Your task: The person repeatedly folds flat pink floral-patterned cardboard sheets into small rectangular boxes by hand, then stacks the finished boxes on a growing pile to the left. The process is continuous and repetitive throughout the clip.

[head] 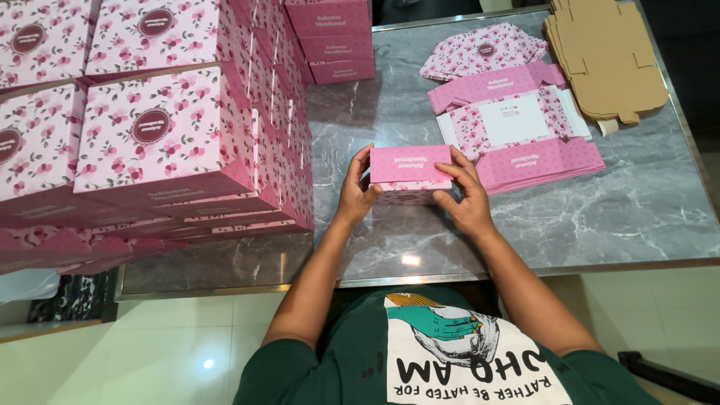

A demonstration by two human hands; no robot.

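Centrally, small pink box [410, 174] gripped between both sets of fingers, left hand [355, 193] and right hand [467, 197] clasping its ends, flat floral blanks [517, 131] just beyond fingertips, seemingly resting on marble table [637, 210].

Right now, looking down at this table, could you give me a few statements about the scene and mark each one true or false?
1. Both hands hold the small pink box, left hand on one end, right hand on the other. True.
2. The tabletop is bare wood. False: it is grey marbled stone with a metal rim.
3. Folded pink floral boxes stand stacked on the person's left. True.
4. The flat pink box blanks lie on the floor. False: they lie on the table, beyond the right hand.
5. Flat brown cardboard sheets sit at the far right corner. True.
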